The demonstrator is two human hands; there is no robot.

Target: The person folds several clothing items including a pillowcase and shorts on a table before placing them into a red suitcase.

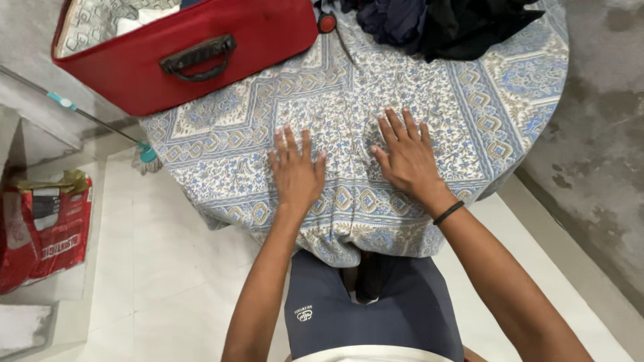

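My left hand (295,171) lies flat, palm down, on a blue and beige patterned cloth (416,87) that covers a table. My right hand (406,157) rests flat on the same cloth a little to the right, fingers spread, a black band on its wrist. Neither hand holds anything. The cloth's front edge hangs over the table just below both hands.
An open red suitcase (181,57) with a dark handle sits on the table's far left. A pile of dark clothes (443,20) lies at the far edge. A red bag (43,228) stands on the white tiled floor at left, and a mop (144,154) leans near the table.
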